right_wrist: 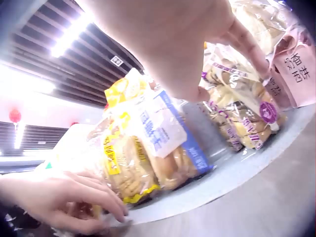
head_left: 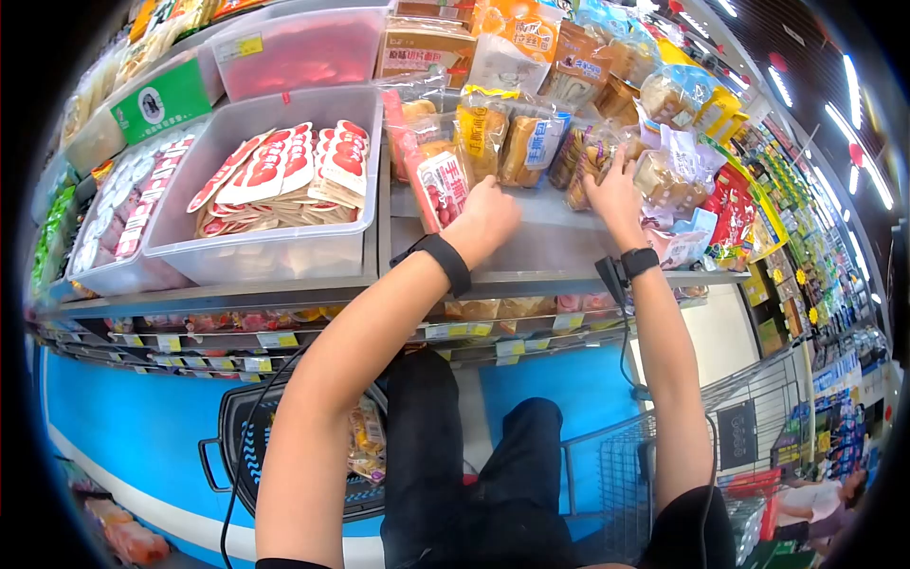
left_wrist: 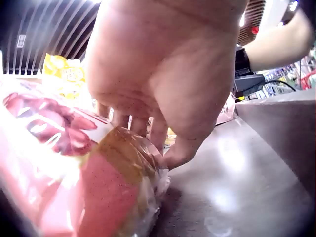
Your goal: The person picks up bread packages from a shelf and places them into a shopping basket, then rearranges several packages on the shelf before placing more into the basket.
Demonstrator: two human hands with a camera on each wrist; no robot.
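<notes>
My left hand (head_left: 488, 218) is at the right end of a bread package (head_left: 441, 190) with red-and-white print, at the front of the shelf. In the left wrist view, the fingers go behind the package (left_wrist: 108, 182) and the thumb pinches its crinkled end. My right hand (head_left: 616, 194) reaches over a clear bread bag with purple print (right_wrist: 242, 111). Its fingers are spread, with the thumb left of the bag's top and a finger to the right. Between the hands stand a yellow-labelled bread bag (head_left: 482, 133) and a blue-edged one (head_left: 531, 147).
A plastic bin (head_left: 265, 256) of red-and-white packets stands left. More bread bags (head_left: 673, 175) crowd the right side and back. Below are lower shelves, a black basket (head_left: 246, 446) with packages in it, and a shopping cart (head_left: 607, 465). Cables hang from both wrists.
</notes>
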